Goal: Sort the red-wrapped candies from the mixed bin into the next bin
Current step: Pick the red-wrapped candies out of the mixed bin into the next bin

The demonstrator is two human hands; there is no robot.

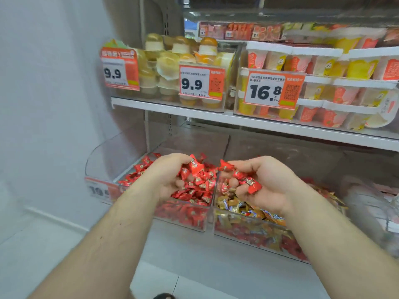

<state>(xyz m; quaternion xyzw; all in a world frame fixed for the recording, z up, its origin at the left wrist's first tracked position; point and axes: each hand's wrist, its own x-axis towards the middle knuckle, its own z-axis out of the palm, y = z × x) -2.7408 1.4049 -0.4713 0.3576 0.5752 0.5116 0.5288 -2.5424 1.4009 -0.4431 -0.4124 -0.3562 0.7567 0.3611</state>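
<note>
Two clear plastic bins stand side by side on the lowest shelf. The left bin (200, 228) is full of red-wrapped candies (194, 195). The right, mixed bin (218, 231) holds gold, orange and red candies (248, 212). My left hand (170, 175) hovers over the left bin with its fingers curled round red candies, one sticking out at its fingertips (195, 166). My right hand (265, 182) is over the mixed bin and grips several red candies (251, 184).
A white wall (43, 104) closes in the left side. Above the bins, a shelf (194, 112) carries jelly cups and orange price tags reading 9.9 and 16.8. More clear bins (367, 203) continue to the right. Grey floor tiles (194, 266) lie below.
</note>
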